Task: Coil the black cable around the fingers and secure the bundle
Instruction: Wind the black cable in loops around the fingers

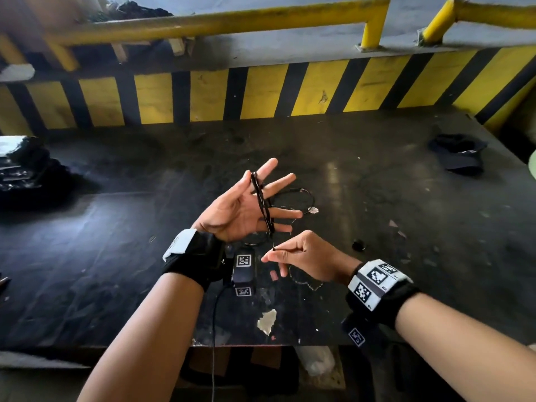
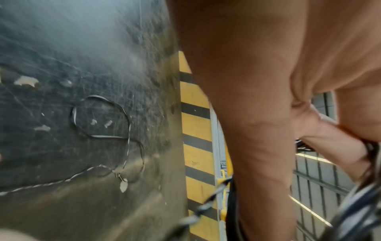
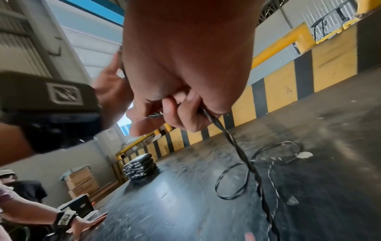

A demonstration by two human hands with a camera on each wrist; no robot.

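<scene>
My left hand (image 1: pixel 246 204) is held palm up above the dark table (image 1: pixel 406 256), fingers straight and spread. Several turns of the black twisted cable (image 1: pixel 262 203) lie wound across those fingers. Just below, my right hand (image 1: pixel 271 255) pinches the cable's running part between thumb and fingers. In the right wrist view the cable (image 3: pixel 226 135) runs from my curled fingers (image 3: pixel 181 114) down to the table. The loose remainder (image 1: pixel 304 195) lies in loops there, with a small white tag (image 1: pixel 313 210) on it. In the left wrist view the loops (image 2: pixel 98 117) and tag (image 2: pixel 123 185) show.
A yellow-and-black striped barrier (image 1: pixel 261 91) closes the table's far side. A shiny black stack (image 1: pixel 23 169) sits at the left and a black cloth (image 1: pixel 455 153) at the far right. Another person's hand (image 3: pixel 88 223) rests on the table's left edge.
</scene>
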